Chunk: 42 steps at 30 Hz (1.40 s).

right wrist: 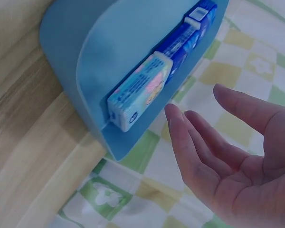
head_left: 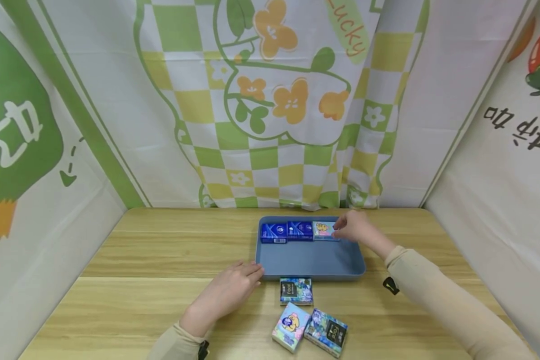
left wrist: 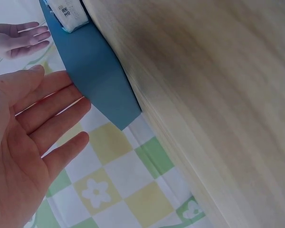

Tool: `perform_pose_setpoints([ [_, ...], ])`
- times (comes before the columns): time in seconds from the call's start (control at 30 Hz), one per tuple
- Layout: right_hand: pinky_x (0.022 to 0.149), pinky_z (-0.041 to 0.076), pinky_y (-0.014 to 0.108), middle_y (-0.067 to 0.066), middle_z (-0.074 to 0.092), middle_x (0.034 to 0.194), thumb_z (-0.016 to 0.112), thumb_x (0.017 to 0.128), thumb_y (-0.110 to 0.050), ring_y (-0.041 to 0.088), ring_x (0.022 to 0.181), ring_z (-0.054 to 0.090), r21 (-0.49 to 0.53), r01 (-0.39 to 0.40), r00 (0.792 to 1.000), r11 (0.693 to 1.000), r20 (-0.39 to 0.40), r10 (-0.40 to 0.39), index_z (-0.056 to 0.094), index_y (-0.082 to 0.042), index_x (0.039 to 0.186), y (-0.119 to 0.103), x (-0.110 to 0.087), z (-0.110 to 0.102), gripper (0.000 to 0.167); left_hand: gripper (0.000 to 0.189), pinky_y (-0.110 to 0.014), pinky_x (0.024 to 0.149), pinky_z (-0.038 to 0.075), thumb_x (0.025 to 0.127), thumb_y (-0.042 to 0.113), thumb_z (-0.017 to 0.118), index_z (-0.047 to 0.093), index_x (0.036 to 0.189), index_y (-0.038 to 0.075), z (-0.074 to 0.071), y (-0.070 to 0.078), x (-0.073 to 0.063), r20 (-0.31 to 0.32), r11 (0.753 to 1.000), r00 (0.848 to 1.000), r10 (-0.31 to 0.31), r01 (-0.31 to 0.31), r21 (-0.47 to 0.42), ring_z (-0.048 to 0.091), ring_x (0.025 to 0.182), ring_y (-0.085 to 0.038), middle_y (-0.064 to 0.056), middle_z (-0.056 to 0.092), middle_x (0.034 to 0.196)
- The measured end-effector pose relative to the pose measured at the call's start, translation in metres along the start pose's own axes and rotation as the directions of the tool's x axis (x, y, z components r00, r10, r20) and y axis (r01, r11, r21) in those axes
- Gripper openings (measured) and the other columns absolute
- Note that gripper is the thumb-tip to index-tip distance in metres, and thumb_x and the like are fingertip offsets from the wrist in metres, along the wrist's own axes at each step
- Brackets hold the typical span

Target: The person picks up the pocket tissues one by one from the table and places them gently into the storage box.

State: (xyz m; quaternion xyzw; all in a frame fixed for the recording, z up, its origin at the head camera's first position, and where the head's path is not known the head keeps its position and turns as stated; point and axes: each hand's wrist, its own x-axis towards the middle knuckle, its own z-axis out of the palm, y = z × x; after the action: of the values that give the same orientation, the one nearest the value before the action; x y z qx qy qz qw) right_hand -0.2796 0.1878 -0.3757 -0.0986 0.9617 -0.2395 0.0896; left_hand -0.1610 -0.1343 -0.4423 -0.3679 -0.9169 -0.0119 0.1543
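Observation:
Along the far side of the blue tray (head_left: 317, 260) sit two dark blue tissue packs, a left one (head_left: 273, 233) and a middle one (head_left: 300, 230). A light blue and pink tissue pack (head_left: 322, 230) lies at the right end of this row. My right hand (head_left: 357, 227) is over that end; in the right wrist view the right hand (right wrist: 237, 156) has thumb and fingers spread beside the pink pack (right wrist: 140, 92), with nothing between them. With straight fingers, my left hand (head_left: 229, 290) touches the tray's near left corner; the left wrist view shows its fingertips at the tray wall (left wrist: 95, 76).
In front of the tray lie a dark floral tissue pack (head_left: 296, 291), a pink and blue pack (head_left: 290, 327) and another floral pack (head_left: 326, 332). A checkered curtain (head_left: 261, 170) hangs behind the wooden table (head_left: 162, 250), with printed cloth walls at both sides.

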Motion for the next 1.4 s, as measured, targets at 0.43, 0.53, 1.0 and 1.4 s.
perform_pose_setpoints([
  [0.43, 0.067, 0.058, 0.031, 0.009, 0.072, 0.090, 0.073, 0.082, -0.017, 0.019, 0.081, 0.067, 0.051, 0.092, 0.995, 0.994, 0.041, -0.094, 0.069, 0.001, 0.101, -0.004, -0.035, 0.005, 0.027, 0.030, -0.042, 0.100, 0.050, 0.093, 0.021, 0.059, 0.066, 0.116, 0.004, 0.001, -0.001, 0.000, -0.006, 1.000, 1.000, 0.022, -0.021, 0.016, 0.063, 0.111, -0.026, -0.011, 0.067, 0.118],
  [0.53, 0.066, 0.058, 0.029, 0.006, 0.071, 0.088, 0.074, 0.082, -0.018, 0.017, 0.079, 0.066, 0.073, 0.099, 0.993, 0.992, 0.051, -0.103, 0.068, 0.001, 0.102, -0.004, -0.043, 0.007, 0.028, 0.030, -0.043, 0.100, 0.050, 0.093, 0.021, 0.058, 0.066, 0.116, 0.004, 0.001, -0.001, 0.001, -0.004, 1.000, 1.000, 0.018, -0.018, 0.019, 0.063, 0.112, -0.026, -0.011, 0.067, 0.119],
  [1.0, 0.068, 0.058, 0.027, -0.001, 0.071, 0.084, 0.076, 0.079, -0.019, 0.011, 0.078, 0.066, 0.086, 0.126, 0.988, 0.988, 0.079, -0.133, 0.071, -0.008, 0.093, -0.010, -0.075, 0.022, 0.019, 0.030, -0.043, 0.101, 0.050, 0.093, 0.022, 0.058, 0.066, 0.116, 0.005, 0.001, 0.000, 0.000, -0.012, 1.000, 1.000, 0.010, -0.009, 0.018, 0.063, 0.111, -0.026, -0.011, 0.067, 0.119],
  [1.4, 0.064, 0.056, 0.021, -0.001, 0.069, 0.081, 0.080, 0.075, -0.021, 0.010, 0.074, 0.064, 0.143, 0.166, 0.973, 0.976, 0.135, -0.186, 0.069, -0.004, 0.091, -0.007, -0.089, 0.033, 0.026, 0.030, -0.043, 0.101, 0.049, 0.093, 0.022, 0.058, 0.066, 0.117, 0.004, 0.001, 0.000, 0.001, -0.003, 1.000, 1.000, 0.004, -0.004, 0.015, 0.062, 0.112, -0.026, -0.011, 0.066, 0.119],
])
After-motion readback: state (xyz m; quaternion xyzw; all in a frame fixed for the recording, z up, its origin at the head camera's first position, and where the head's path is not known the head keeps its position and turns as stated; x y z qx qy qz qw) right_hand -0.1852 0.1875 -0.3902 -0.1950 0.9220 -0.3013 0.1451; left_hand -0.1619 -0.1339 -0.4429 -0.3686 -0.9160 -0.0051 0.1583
